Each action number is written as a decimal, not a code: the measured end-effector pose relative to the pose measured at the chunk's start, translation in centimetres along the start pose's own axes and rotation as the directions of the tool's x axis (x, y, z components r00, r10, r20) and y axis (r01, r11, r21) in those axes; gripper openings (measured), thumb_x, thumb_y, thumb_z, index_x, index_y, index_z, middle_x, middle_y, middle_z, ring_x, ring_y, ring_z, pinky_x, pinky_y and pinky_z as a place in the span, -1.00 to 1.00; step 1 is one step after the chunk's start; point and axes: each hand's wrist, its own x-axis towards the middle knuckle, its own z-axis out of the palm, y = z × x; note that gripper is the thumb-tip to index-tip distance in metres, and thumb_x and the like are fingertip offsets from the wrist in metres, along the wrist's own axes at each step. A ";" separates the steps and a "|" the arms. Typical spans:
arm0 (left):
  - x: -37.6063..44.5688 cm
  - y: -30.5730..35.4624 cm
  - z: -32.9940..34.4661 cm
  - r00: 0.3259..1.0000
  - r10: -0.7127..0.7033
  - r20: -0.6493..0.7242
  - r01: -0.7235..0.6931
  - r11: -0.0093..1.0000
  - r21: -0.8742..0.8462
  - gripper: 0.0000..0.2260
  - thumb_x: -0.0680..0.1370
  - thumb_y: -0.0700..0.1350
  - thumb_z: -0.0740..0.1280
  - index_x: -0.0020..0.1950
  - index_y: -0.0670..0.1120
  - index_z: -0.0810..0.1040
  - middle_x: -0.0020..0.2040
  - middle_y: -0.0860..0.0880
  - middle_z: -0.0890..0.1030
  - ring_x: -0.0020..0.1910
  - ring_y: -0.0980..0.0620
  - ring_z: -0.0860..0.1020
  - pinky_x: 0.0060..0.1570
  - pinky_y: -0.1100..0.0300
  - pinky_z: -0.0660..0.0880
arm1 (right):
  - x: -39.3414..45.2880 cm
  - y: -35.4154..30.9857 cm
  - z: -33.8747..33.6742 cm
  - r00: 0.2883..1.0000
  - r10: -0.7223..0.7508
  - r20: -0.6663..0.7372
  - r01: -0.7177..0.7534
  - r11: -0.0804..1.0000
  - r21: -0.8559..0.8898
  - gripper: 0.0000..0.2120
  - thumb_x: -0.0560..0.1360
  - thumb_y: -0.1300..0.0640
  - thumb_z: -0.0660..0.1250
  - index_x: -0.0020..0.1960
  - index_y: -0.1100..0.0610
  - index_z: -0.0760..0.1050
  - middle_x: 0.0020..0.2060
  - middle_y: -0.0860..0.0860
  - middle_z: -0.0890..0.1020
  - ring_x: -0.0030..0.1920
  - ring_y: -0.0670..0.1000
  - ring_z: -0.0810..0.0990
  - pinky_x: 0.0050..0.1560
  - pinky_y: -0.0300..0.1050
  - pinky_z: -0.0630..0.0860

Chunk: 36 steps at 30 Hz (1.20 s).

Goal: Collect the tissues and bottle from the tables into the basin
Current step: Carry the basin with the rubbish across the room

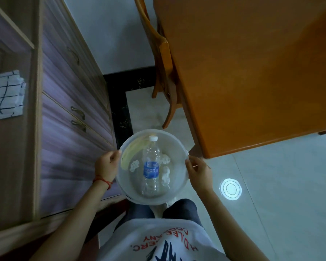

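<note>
I hold a translucent white basin (174,193) in front of my body, above the floor. My left hand (106,165) grips its left rim and my right hand (198,174) grips its right rim. Inside lies a clear plastic bottle (151,166) with a blue label and white cap, cap pointing away from me. Crumpled white tissues lie beside it: one (134,165) to its left, others (165,173) to its right. A pale yellowish strip curves along the basin's inner left wall.
An orange wooden table (252,72) fills the upper right, with a wooden chair (164,59) tucked at its left side. A purple-fronted cabinet with drawers (70,102) runs along the left; a checked cloth (5,95) lies on its shelf. Pale tiled floor lies between them.
</note>
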 end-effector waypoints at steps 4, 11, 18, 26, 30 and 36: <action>-0.9 0.0 -0.1 0.996 0.059 0.073 -0.058 0.998 -0.015 -0.67 0.53 -0.12 0.22 -0.44 -0.16 0.39 -0.52 -0.07 0.36 -0.47 0.05 0.31 -0.42 0.23 0.25 | -3.3 0.8 0.2 0.994 0.097 -0.057 -0.094 0.994 0.049 -0.79 0.52 0.06 0.22 0.09 0.08 0.54 -0.18 -0.01 0.59 -0.28 -0.14 0.55 -0.16 -0.13 0.56; -2.4 -0.6 1.2 0.978 0.162 0.130 -0.164 0.986 0.005 -0.68 0.52 -0.08 0.25 -0.30 -0.29 0.54 -0.33 -0.30 0.54 -0.32 -0.17 0.47 -0.31 0.09 0.33 | -8.7 2.9 0.5 0.940 0.290 -0.179 -0.260 0.949 0.177 -0.77 0.50 0.05 0.26 0.10 0.09 0.55 -0.18 0.09 0.64 -0.21 0.06 0.61 -0.09 0.00 0.59; -5.7 1.5 3.4 0.917 0.303 0.261 -0.310 0.951 -0.016 -0.73 0.51 -0.12 0.26 -0.25 -0.30 0.57 -0.32 -0.22 0.51 -0.29 -0.09 0.47 -0.24 0.14 0.34 | -13.3 5.8 -1.3 0.853 0.429 -0.297 -0.352 0.894 0.277 -0.79 0.48 0.07 0.28 0.07 0.08 0.57 -0.19 0.11 0.65 -0.20 0.06 0.61 -0.04 0.03 0.57; -9.9 5.6 8.5 0.843 0.364 0.397 -0.378 0.925 -0.046 -0.76 0.49 -0.12 0.29 -0.20 -0.29 0.60 -0.21 -0.28 0.63 -0.18 -0.16 0.56 -0.18 0.17 0.37 | -18.4 9.7 -5.4 0.731 0.561 -0.389 -0.399 0.814 0.422 -0.82 0.48 0.08 0.28 0.03 0.07 0.58 -0.21 0.10 0.65 -0.18 0.08 0.61 -0.02 0.10 0.56; -13.0 9.1 12.3 0.767 0.423 0.483 -0.453 0.890 -0.060 -0.77 0.49 -0.12 0.29 -0.17 -0.28 0.60 -0.20 -0.30 0.63 -0.16 -0.20 0.56 -0.18 0.16 0.37 | -21.0 12.5 -8.5 0.643 0.626 -0.441 -0.398 0.765 0.506 -0.82 0.48 0.07 0.28 0.03 0.06 0.58 -0.20 0.08 0.65 -0.18 0.06 0.61 -0.02 0.10 0.57; -17.9 14.5 18.5 0.634 0.506 0.585 -0.549 0.827 -0.121 -0.77 0.49 -0.12 0.29 -0.12 -0.29 0.59 -0.15 -0.29 0.61 -0.16 -0.16 0.53 -0.13 0.09 0.44 | -24.3 16.6 -13.6 0.497 0.708 -0.501 -0.352 0.693 0.629 -0.81 0.48 0.08 0.29 0.04 0.08 0.58 -0.19 0.06 0.64 -0.15 0.04 0.61 -0.01 0.05 0.57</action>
